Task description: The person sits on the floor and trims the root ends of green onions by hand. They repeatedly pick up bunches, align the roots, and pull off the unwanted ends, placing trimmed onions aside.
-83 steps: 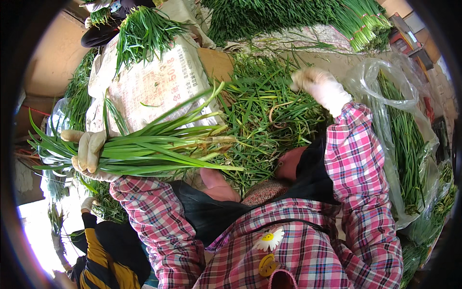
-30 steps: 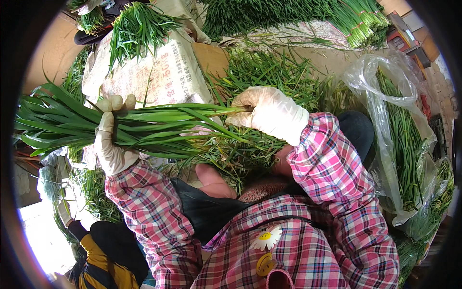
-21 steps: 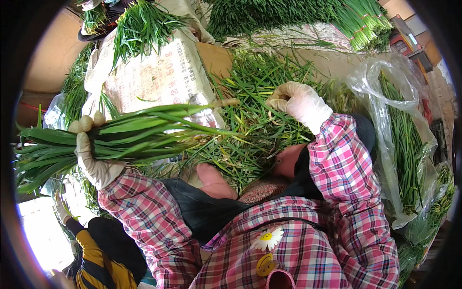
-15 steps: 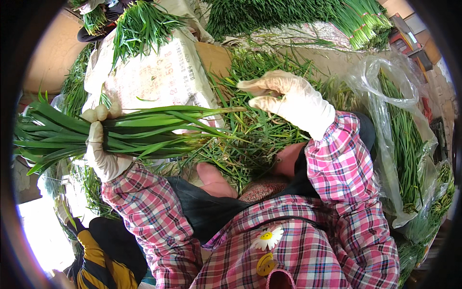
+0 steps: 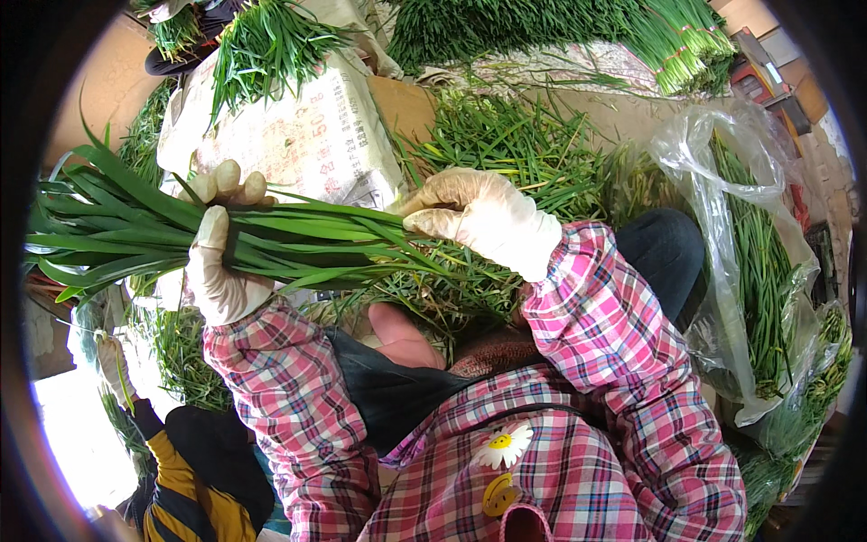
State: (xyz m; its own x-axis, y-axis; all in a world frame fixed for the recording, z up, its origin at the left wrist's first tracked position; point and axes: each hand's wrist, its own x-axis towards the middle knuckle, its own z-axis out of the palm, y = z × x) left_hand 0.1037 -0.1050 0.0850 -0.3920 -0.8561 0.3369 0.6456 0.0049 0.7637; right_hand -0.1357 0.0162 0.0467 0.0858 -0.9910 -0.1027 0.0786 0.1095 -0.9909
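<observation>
A bunch of long green chives point(image 5: 307, 239) lies across my gloved left hand point(image 5: 226, 239), whose fingers wrap round its middle. The broad leaves fan out to the left, and the thinner ends reach right. At those thinner ends my gloved right hand point(image 5: 479, 212) pinches, thumb and forefinger drawn together on the chives; exactly how many stalks they grip is hidden. Below both hands, loose chive leaves and trimmings point(image 5: 506, 154) lie in a heap in front of me.
A white woven sack point(image 5: 307, 126) stands beyond my left hand, with another chive bunch point(image 5: 271, 50) on it. Tied chive bundles point(image 5: 677, 59) lie at the far right. A clear plastic bag point(image 5: 722, 262) with chives stands at right. A co-worker in a yellow-and-black sleeve point(image 5: 185, 479) is at lower left.
My right hand has come down and left from the air to the chives' thin ends and closed on them. My left hand has shifted slightly right with the bunch.
</observation>
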